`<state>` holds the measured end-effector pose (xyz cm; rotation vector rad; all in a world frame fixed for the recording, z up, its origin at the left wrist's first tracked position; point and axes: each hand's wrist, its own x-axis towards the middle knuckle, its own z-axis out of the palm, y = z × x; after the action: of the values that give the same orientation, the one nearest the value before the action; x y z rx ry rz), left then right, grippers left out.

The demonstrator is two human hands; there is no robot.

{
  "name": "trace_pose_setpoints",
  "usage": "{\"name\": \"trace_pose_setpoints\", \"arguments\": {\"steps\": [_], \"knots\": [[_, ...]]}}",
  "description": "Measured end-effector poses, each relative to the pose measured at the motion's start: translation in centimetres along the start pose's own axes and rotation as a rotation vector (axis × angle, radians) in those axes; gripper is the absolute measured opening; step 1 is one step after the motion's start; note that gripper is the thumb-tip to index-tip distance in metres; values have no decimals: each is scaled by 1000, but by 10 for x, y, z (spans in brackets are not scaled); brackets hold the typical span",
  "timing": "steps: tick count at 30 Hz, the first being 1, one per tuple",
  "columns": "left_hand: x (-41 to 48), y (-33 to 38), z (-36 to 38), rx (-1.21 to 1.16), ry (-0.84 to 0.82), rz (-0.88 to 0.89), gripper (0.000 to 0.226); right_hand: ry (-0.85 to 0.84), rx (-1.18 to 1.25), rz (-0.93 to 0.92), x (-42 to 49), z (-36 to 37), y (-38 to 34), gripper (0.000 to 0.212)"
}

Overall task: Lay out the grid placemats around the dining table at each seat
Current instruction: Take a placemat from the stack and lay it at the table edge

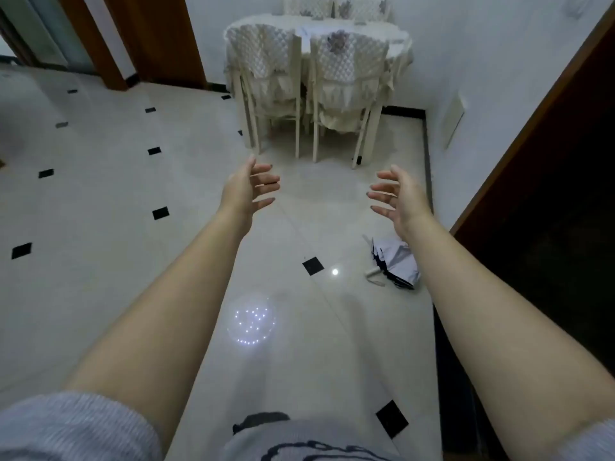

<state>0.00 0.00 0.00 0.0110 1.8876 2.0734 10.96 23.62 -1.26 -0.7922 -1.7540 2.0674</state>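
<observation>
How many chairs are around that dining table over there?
4: near left chair, near right chair, far left chair, far right chair. More may be hidden.

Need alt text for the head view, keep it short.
Two bare arms reach forward, left hand and right hand open and empty, above a pale tiled floor. Ahead, a cloth-covered dining table with lace-covered chairs tucked under it stands by the white wall.
</observation>
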Motion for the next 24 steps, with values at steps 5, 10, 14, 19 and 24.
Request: {"name": "trace_pose_setpoints", "arguments": {"steps": [5,10,14,19,24], "knots": [[9,-25,-3,-32,37,-43,41,13,9,47,13,5,22,28],[30,-38,-10,-22,69,-68,40,17,-9,73,33,19,38,25],[63,-41,-14,-16,77,-79,38,43,-18,94,59,34,48,23],[120,-39,-21,-15,77,-88,40,62,5,119,108,63,52,18],[182,-27,-27,-12,66,-100,38,88,10,131,162,97,48,14]]}}
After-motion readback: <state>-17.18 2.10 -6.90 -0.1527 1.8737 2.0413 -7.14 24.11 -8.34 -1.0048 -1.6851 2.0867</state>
